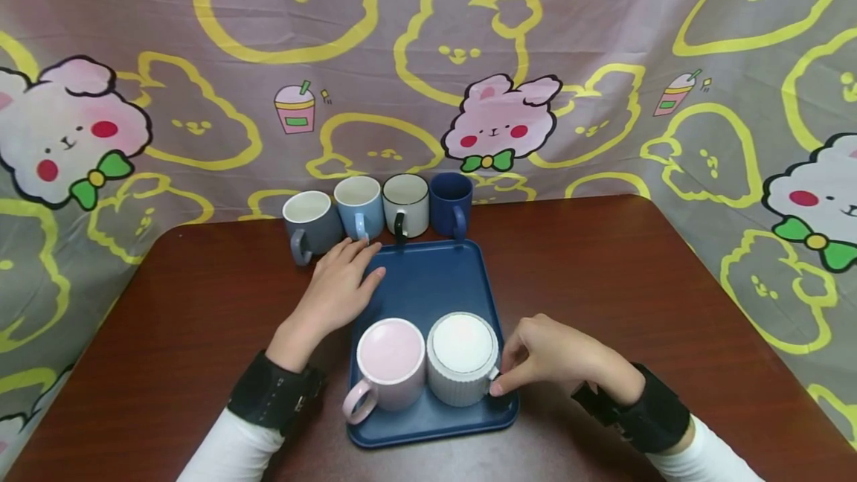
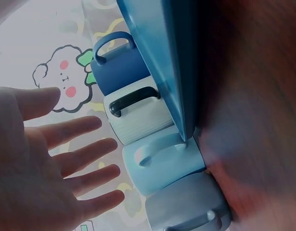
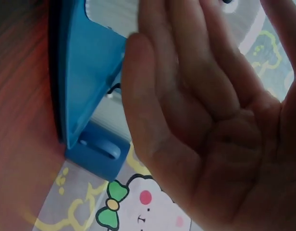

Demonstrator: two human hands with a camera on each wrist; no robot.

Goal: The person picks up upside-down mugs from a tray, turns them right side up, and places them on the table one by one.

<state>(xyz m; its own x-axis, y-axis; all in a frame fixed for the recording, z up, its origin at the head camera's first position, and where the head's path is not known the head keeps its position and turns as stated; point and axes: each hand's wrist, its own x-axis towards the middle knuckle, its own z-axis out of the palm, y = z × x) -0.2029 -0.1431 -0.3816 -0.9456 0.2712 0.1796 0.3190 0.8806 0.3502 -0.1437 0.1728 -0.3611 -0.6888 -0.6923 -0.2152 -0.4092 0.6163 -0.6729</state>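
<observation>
- One dark blue rectangular plastic tray (image 1: pixel 435 281) lay on the one reddish-brown wooden table (image 1: pixel 602 281), roughly at its centre.
- Two mugs stood on the tray at its 6 o'clock end, touching side by side: one pale pink glazed ceramic mug (image 1: pixel 390 364) with its handle toward 7 o'clock, and one white ribbed ceramic mug (image 1: pixel 463 358) at the pink mug's 3 o'clock.
- Four more mugs stood in a row on the table just past the tray's 12 o'clock edge: one grey ceramic mug (image 1: pixel 312 225), one light blue ceramic mug (image 1: pixel 359 207), one white ceramic mug with a black handle (image 1: pixel 405 205) and one navy blue ceramic mug (image 1: pixel 451 204). That made six mugs in all.
- The right hand (image 1: pixel 549 359) sat at the ribbed mug's 3 o'clock, fingers curled, with the fingertips at the mug's side near its handle; whether they actually pinched the handle could not be told from the head view, and the right wrist view showed the palm with fingers fairly straight.
- The left hand (image 1: pixel 338 288) lay flat with its fingers straight and slightly spread, over the tray's 10 o'clock corner, the fingertips just short of the light blue mug. It held nothing.
- Two black wrist straps (image 1: pixel 277 393) and two white sleeves (image 1: pixel 230 452) showed, one on each arm.
- One cartoon-rabbit printed cloth (image 1: pixel 502 125) hung behind the table at 12 o'clock.
</observation>
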